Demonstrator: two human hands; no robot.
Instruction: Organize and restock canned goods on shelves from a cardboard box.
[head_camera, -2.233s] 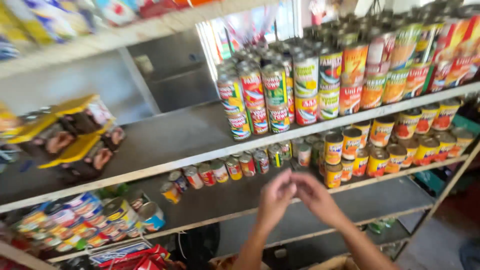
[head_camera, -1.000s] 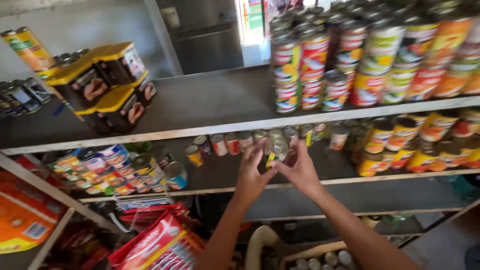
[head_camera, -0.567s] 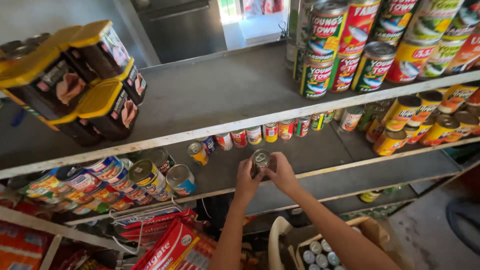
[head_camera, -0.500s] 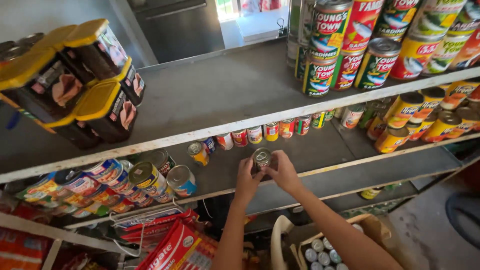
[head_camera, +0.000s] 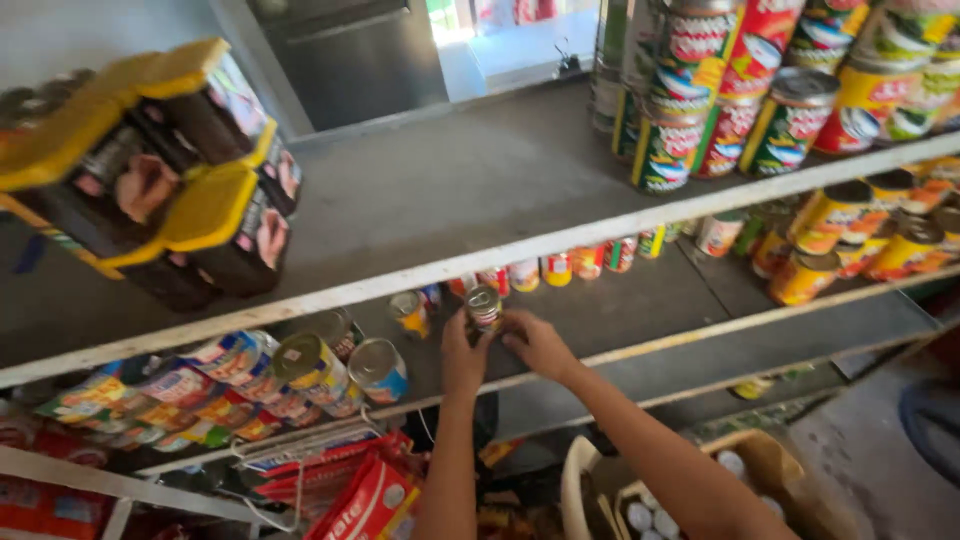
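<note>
Silver-topped and small, a tin can (head_camera: 484, 308) sits between our two hands at the front of the middle shelf (head_camera: 640, 300). Our left hand (head_camera: 463, 352) reaches up from below with the forearm almost vertical, its fingers wrapped against the can's left side. Our right hand (head_camera: 538, 342) comes in from the lower right on a long, slanted bare forearm, fingertips meeting the can's right side. Both hands are closed on the can together, holding it upright; we cannot tell whether its base rests on the shelf board.

Just left of the can stands another small can with a yellow label (head_camera: 409, 312), and behind it a row of small red and yellow cans (head_camera: 570, 266) runs along the shelf. Further left, larger cans lie on their sides (head_camera: 312, 368) beside a heap of colourful packets (head_camera: 150, 400).

On the grey upper shelf (head_camera: 480, 190), yellow-lidded dark boxes (head_camera: 180, 170) are stacked at the left, and tall red and green cans (head_camera: 720, 100) are stacked at the right. Yellow cans (head_camera: 860, 240) fill the middle shelf's right end. Below us, a cardboard box holding white lids (head_camera: 700, 500) is near the right forearm.
</note>
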